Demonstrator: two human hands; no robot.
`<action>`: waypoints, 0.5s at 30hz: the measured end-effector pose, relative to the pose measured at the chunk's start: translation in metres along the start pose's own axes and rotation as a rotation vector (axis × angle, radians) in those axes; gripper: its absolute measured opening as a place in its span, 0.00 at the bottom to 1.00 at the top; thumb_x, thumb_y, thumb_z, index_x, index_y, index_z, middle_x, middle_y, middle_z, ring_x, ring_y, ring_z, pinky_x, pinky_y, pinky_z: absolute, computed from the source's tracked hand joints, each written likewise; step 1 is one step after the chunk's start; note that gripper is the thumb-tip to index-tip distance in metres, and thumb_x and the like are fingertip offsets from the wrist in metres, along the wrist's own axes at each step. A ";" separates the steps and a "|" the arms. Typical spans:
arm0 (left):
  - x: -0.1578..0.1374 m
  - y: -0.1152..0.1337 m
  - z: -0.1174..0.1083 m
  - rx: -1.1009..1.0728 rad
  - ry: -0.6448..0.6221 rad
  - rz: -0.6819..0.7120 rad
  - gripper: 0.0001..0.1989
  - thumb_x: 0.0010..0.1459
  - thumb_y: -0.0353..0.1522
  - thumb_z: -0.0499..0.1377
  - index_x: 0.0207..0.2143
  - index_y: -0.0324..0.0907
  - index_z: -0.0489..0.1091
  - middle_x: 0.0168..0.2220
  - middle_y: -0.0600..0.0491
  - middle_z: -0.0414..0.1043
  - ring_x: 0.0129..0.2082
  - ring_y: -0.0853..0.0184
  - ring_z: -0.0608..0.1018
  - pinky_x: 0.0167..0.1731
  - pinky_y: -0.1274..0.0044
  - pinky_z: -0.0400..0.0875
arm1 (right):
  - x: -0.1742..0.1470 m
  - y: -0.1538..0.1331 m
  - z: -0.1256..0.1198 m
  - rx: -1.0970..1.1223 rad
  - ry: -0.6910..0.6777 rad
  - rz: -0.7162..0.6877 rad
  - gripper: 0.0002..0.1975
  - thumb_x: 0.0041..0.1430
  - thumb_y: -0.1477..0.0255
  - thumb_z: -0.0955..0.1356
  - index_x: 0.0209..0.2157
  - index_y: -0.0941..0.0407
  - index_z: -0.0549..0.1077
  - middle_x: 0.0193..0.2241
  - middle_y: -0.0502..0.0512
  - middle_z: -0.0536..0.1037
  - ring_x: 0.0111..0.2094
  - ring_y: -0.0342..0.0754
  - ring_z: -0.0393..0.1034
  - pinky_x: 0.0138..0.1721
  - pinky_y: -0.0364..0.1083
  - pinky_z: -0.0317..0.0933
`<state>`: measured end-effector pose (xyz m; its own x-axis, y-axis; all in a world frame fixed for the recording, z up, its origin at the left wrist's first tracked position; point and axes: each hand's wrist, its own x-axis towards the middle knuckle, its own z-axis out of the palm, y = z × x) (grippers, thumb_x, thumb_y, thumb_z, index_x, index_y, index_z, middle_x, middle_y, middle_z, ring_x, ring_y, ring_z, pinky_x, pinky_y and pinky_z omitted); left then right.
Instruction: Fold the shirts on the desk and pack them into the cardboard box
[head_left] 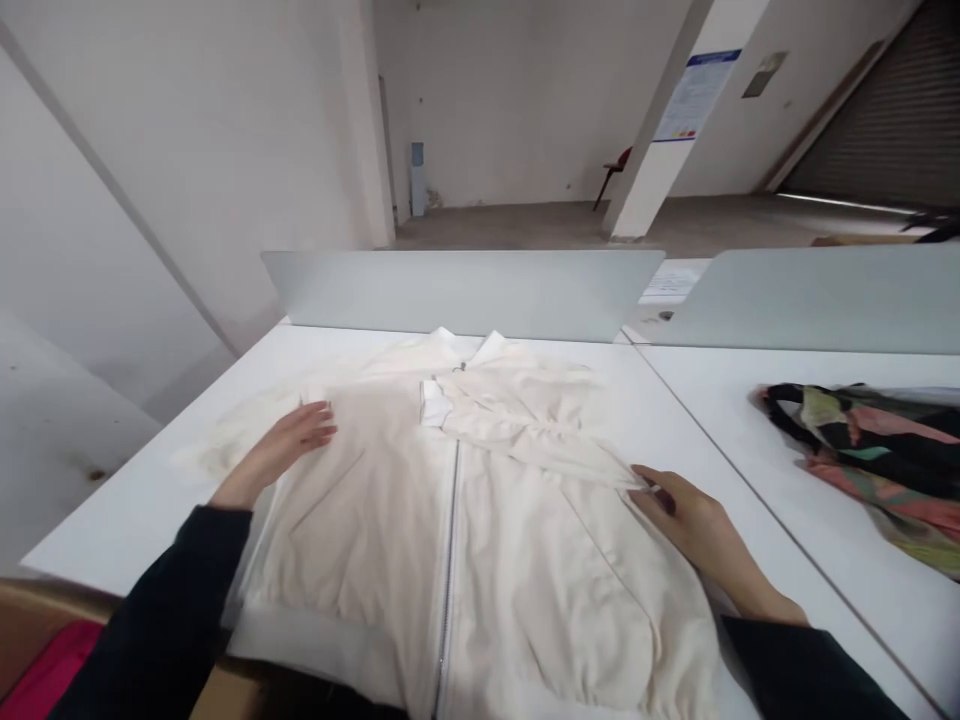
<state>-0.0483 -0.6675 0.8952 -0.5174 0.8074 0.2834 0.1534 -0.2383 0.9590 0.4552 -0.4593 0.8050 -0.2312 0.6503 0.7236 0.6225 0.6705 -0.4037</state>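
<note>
A cream zip-up jacket lies spread on a white table, its collar toward the far side and its zip running down the middle. The right-hand sleeve is folded across the chest, with its white cuff near the zip. At the fold of that sleeve, my right hand pinches the cloth between thumb and fingers. My left hand is over the jacket's left side, fingers stretched out and holding nothing; whether it presses on the fabric I cannot tell. The other sleeve is blurred beside it.
A low frosted divider stands along the table's far edge, with a second divider to the right. Colourful patterned cloth lies on the adjoining table at right. Something pink is below the table at lower left.
</note>
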 end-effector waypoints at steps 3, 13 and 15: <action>-0.032 -0.013 -0.059 -0.086 0.190 -0.149 0.10 0.62 0.34 0.54 0.39 0.37 0.72 0.43 0.43 0.78 0.44 0.63 0.80 0.52 0.72 0.72 | 0.000 0.000 -0.002 0.029 -0.010 0.002 0.22 0.56 0.53 0.62 0.43 0.53 0.74 0.32 0.58 0.78 0.28 0.52 0.72 0.33 0.50 0.68; -0.055 -0.032 -0.110 -0.049 0.518 -0.152 0.13 0.59 0.37 0.48 0.43 0.47 0.66 0.30 0.51 0.77 0.45 0.58 0.80 0.49 0.65 0.76 | 0.002 -0.003 -0.004 0.049 -0.005 -0.005 0.22 0.58 0.54 0.61 0.41 0.54 0.75 0.36 0.59 0.80 0.33 0.53 0.75 0.38 0.51 0.69; -0.042 -0.030 -0.104 0.225 0.552 0.066 0.16 0.60 0.36 0.44 0.49 0.47 0.62 0.31 0.52 0.76 0.43 0.59 0.80 0.46 0.64 0.77 | 0.002 -0.003 -0.005 0.054 -0.010 -0.004 0.22 0.58 0.55 0.61 0.42 0.55 0.75 0.36 0.59 0.80 0.32 0.53 0.74 0.38 0.50 0.69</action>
<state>-0.1187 -0.7500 0.8545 -0.8525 0.3804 0.3586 0.3436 -0.1093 0.9327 0.4564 -0.4614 0.8100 -0.2409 0.6512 0.7196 0.5801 0.6910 -0.4312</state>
